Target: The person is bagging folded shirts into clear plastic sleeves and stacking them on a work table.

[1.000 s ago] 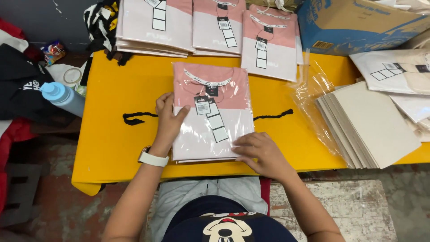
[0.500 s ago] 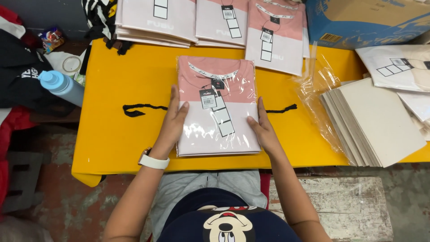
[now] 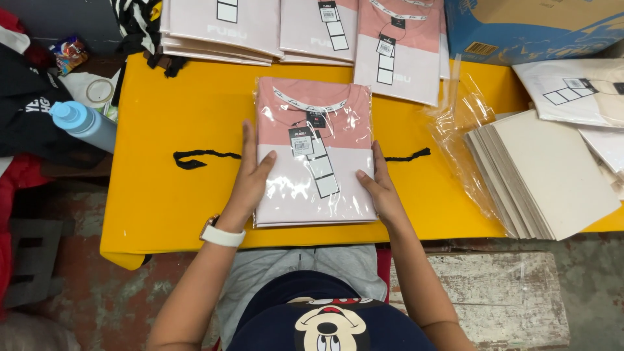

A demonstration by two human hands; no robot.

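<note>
Packing bench: yellow table (image 3: pixel 162 195) over worn concrete floor, bagged pink-and-white T-shirt (image 3: pixel 315 153) centred at the near edge

Contents, largest first: yellow table; stack of grey cardboard inserts (image 3: pixel 546 172) at right; rows of bagged shirts (image 3: pixel 221 26) along the far edge; the bagged pink-and-white T-shirt, flat, with a hang tag (image 3: pixel 302 140) on its chest; loose clear polybags (image 3: pixel 465 130) beside the inserts; blue water bottle (image 3: pixel 81 123) at far left. Left hand (image 3: pixel 250 182) lies flat on the pack's left border, fingers straight and slightly spread, gripping nothing. Right hand (image 3: pixel 380 185) presses the right border, fingers straight and together. Risk, as judged: the slick film may slide on the smooth tabletop under uneven side pressure, skewing the pack or pushing it off the near edge
</note>
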